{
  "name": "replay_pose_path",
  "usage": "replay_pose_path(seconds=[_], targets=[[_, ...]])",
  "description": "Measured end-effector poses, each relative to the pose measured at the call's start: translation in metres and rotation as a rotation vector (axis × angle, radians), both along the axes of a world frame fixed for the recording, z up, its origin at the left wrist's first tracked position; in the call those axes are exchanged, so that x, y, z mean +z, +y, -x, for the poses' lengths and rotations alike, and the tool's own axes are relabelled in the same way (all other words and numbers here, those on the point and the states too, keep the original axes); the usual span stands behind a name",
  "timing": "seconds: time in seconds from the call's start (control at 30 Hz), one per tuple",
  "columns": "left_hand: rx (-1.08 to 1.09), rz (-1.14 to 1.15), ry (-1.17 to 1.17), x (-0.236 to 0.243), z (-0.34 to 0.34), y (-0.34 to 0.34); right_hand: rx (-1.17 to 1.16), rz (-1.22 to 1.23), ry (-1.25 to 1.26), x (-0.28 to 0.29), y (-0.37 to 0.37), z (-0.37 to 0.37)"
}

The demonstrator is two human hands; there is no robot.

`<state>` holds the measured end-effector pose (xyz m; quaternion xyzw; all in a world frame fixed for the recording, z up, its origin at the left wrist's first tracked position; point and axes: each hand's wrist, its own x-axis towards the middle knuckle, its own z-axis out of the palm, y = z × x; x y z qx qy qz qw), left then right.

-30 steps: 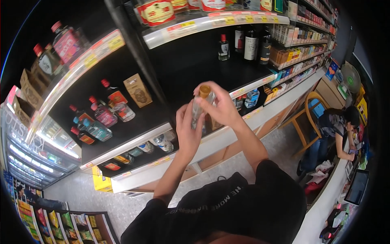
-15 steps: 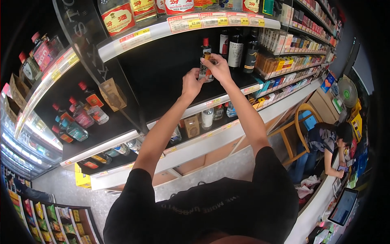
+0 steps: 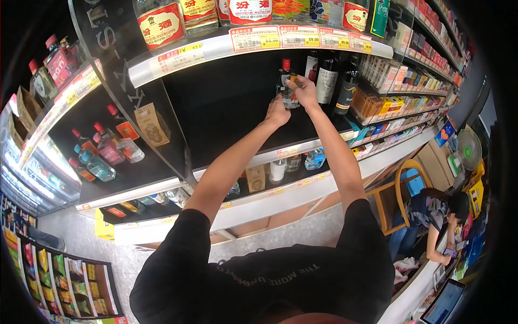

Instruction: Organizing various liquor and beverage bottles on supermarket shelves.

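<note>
My right hand [image 3: 306, 94] is closed around the upper part of a small clear glass bottle [image 3: 290, 101] with a dark and gold cap and an orange mark. That bottle is on the dark middle shelf [image 3: 226, 129], close in front of a red-capped clear bottle [image 3: 285, 67]. At the lower left side of the bottles is my left hand [image 3: 278, 111], its fingers stretched out against them. Its fingertips are partly hidden, so I cannot tell how firmly they touch. To the right stand dark wine bottles, one with a white label [image 3: 326, 85].
Overhead, a shelf edge with price tags [image 3: 259, 41] carries several liquor bottles. A clear partition [image 3: 143, 81] stands at left, by a brown paper package [image 3: 152, 125]. Below are more bottles [image 3: 277, 170]. A person [image 3: 431, 213] sits at right near a wooden chair [image 3: 396, 197].
Both hands have shifted slightly right in the view, as has the shelf. The left fingers have straightened beside the bottle; the right hand keeps its hold near the cap.
</note>
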<state>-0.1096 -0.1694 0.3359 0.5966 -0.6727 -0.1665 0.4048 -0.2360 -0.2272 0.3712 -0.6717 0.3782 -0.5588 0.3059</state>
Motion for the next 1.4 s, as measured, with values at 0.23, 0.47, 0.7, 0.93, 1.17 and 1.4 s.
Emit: replay_pose_path(seconds=[0.23,0.47,0.7,0.93,1.17,1.4], targets=[[0.022,0.032,-0.01,-0.003,0.012,-0.003,-0.073,0.054,0.045,-0.004,-0.015,0.005],[0.001,0.004,-0.034,-0.005,0.007,-0.006,-0.058,0.001,0.053,0.001,-0.004,-0.002],[0.039,0.013,-0.087,-0.012,0.01,-0.01,-0.074,-0.019,0.132,0.004,-0.002,0.0],[0.055,0.065,-0.079,-0.017,0.005,-0.009,-0.167,0.028,0.224,0.008,0.006,-0.011],[0.066,0.04,-0.12,-0.015,0.007,-0.006,-0.351,0.233,0.326,-0.006,-0.008,-0.013],[-0.02,-0.11,-0.151,-0.002,0.014,0.004,-0.525,0.244,0.449,-0.007,0.009,-0.008]])
